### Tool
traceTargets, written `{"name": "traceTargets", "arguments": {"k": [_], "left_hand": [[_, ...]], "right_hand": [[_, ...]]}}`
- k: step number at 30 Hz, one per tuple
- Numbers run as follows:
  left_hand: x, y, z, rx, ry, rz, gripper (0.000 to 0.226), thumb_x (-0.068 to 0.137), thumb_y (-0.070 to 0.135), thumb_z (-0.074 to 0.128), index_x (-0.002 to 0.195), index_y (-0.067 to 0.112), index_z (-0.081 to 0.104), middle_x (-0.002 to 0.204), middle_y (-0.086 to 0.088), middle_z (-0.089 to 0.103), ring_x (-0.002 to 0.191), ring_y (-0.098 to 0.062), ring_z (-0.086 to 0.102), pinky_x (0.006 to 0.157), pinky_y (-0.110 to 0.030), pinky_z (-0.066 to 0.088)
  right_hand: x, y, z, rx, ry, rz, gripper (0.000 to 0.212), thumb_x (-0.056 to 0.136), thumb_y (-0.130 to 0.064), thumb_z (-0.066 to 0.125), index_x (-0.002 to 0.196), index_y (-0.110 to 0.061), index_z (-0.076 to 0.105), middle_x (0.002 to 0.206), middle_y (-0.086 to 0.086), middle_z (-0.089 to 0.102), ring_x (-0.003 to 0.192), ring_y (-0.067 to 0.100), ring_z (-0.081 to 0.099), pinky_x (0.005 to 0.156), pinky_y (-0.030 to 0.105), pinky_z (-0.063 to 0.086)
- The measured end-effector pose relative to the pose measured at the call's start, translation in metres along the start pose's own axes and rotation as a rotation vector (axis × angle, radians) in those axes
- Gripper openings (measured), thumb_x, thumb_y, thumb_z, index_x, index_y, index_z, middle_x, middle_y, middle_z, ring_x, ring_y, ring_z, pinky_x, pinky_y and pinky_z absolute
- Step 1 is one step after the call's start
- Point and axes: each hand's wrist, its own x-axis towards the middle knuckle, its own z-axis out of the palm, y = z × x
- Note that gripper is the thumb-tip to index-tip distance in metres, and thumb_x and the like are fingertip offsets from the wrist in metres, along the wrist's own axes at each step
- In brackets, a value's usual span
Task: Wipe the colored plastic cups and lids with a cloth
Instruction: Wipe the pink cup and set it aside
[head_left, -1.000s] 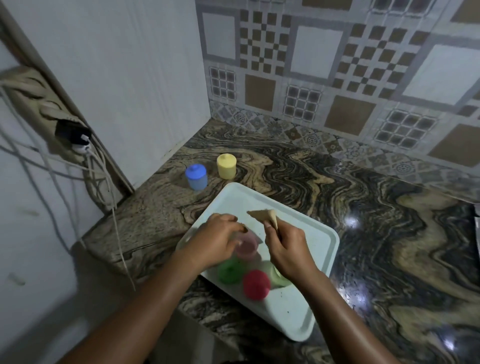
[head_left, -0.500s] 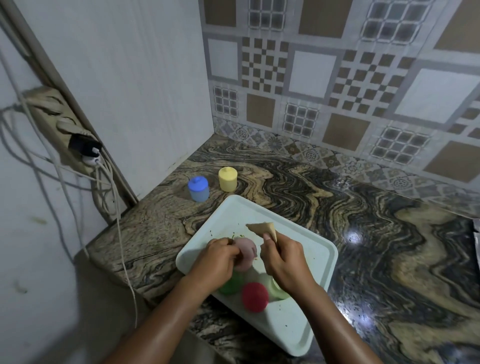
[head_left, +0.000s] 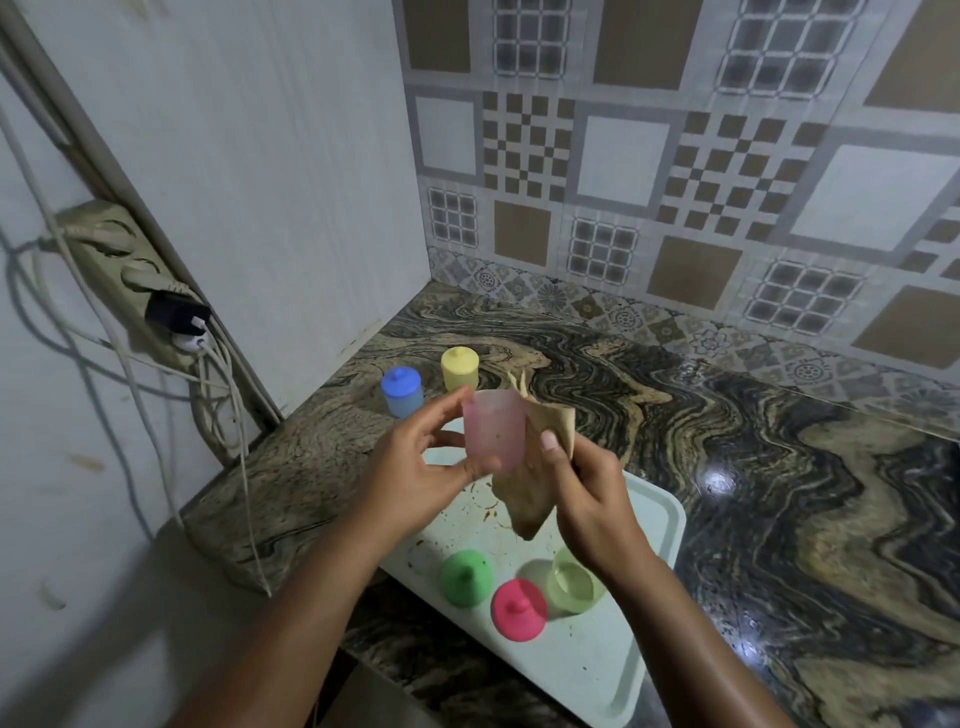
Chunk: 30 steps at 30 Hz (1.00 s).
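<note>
Head view, hands over the tray.

Left hand (head_left: 415, 470): fingers and thumb curled round the translucent pink cup (head_left: 493, 431), holding it in the air above the far end of the pale tray (head_left: 597, 670). The cup's wider end is uppermost; dark specks show on its wall.

Right hand (head_left: 589, 491): gripping a tan cloth (head_left: 535, 493). The cloth lies against the right side of the pink cup, and one corner hangs down toward the tray. The thumb sits on the cloth just beside the cup wall.

On the tray, near end, in a row left to right: a green lid (head_left: 466, 577), a pink-red lid (head_left: 518, 609) and a pale green cup (head_left: 574, 582) – the lids knob-up, the cup open. Brown specks and smears mark the tray floor between the row and the hands.

Off the tray, on the marbled countertop (head_left: 779, 467) near the left wall: a blue lidded cup (head_left: 401, 391) and a yellow lidded cup (head_left: 459, 368), just beside each other and upright.

A power strip (head_left: 119, 270) with plugs and cables hangs on the left wall.
</note>
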Motion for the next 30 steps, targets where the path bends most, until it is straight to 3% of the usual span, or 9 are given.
{"name": "traceTargets", "arguments": {"k": [3,7,10,13,15,17,22,27,30], "left_hand": [[-0.002,-0.005,-0.003,0.023,-0.05,0.076,0.101,0.059,0.016,0.096,0.142,0.047,0.048,0.133,0.014,0.059,0.104,-0.016,0.065,0.078,-0.032,0.062],[-0.003,-0.008,-0.004,0.044,0.002,0.145,0.091,0.068,-0.002,0.089,0.135,0.048,0.054,0.132,0.018,0.057,0.104,-0.017,0.067,0.077,-0.035,0.063],[-0.007,-0.005,-0.003,-0.139,-0.02,0.024,0.085,0.071,-0.007,0.085,0.131,0.045,0.055,0.137,0.018,0.057,0.11,-0.018,0.071,0.073,-0.044,0.063],[-0.012,-0.003,-0.002,-0.256,-0.02,-0.046,0.082,0.076,-0.012,0.079,0.139,0.032,0.05,0.144,0.006,0.055,0.105,-0.024,0.073,0.066,-0.052,0.063],[-0.014,0.0,0.0,-0.289,-0.019,-0.061,0.08,0.078,-0.015,0.075,0.141,0.027,0.049,0.143,0.005,0.058,0.106,-0.022,0.073,0.064,-0.05,0.063],[-0.015,0.003,0.0,-0.327,-0.025,-0.059,0.081,0.077,-0.019,0.074,0.14,0.025,0.049,0.14,0.007,0.06,0.107,-0.023,0.072,0.065,-0.048,0.063],[-0.019,0.006,0.0,-0.295,-0.017,-0.026,0.084,0.074,-0.023,0.073,0.143,0.019,0.049,0.135,0.008,0.064,0.107,-0.023,0.073,0.063,-0.047,0.064],[-0.019,0.007,-0.003,-0.242,0.013,-0.005,0.078,0.076,-0.016,0.076,0.138,0.027,0.053,0.128,0.01,0.068,0.107,-0.021,0.073,0.063,-0.048,0.064],[-0.016,0.007,-0.008,-0.238,0.078,0.013,0.075,0.075,-0.017,0.077,0.131,0.029,0.056,0.122,0.01,0.07,0.102,-0.012,0.073,0.062,-0.032,0.063]], "right_hand": [[0.009,-0.007,-0.007,0.081,0.023,0.025,0.045,0.106,-0.027,0.047,0.079,0.006,0.061,0.059,0.0,0.057,0.057,0.01,0.052,0.051,0.026,0.041],[0.011,-0.008,-0.01,0.169,-0.008,0.09,0.057,0.098,-0.048,0.054,0.088,0.007,0.063,0.078,0.014,0.06,0.075,0.025,0.055,0.069,0.045,0.043],[0.007,-0.013,-0.006,0.106,0.027,0.07,0.05,0.1,-0.039,0.051,0.086,0.008,0.063,0.071,0.009,0.058,0.068,0.02,0.053,0.062,0.036,0.043],[0.003,-0.019,0.0,-0.145,0.018,-0.107,0.033,0.101,-0.028,0.048,0.088,-0.001,0.062,0.069,-0.002,0.062,0.067,0.012,0.057,0.059,0.03,0.045],[0.005,-0.015,0.002,-0.4,-0.034,-0.283,0.028,0.102,-0.014,0.05,0.119,-0.002,0.069,0.121,0.008,0.072,0.12,0.02,0.065,0.095,0.034,0.053],[0.007,-0.008,0.003,-0.524,-0.145,-0.412,0.045,0.099,-0.003,0.053,0.144,0.002,0.053,0.156,0.018,0.045,0.151,0.025,0.035,0.12,0.041,0.037],[0.004,-0.01,0.006,-0.501,-0.261,-0.458,0.059,0.095,0.009,0.056,0.151,0.0,0.041,0.165,0.018,0.026,0.155,0.026,0.024,0.122,0.047,0.032],[0.002,-0.017,0.006,-0.479,-0.29,-0.5,0.046,0.1,0.0,0.05,0.146,0.005,0.048,0.16,0.021,0.034,0.153,0.026,0.03,0.121,0.052,0.033],[-0.01,-0.015,0.003,-0.414,-0.322,-0.521,0.042,0.099,-0.002,0.05,0.14,0.006,0.054,0.155,0.021,0.044,0.149,0.025,0.037,0.118,0.052,0.037]]}}
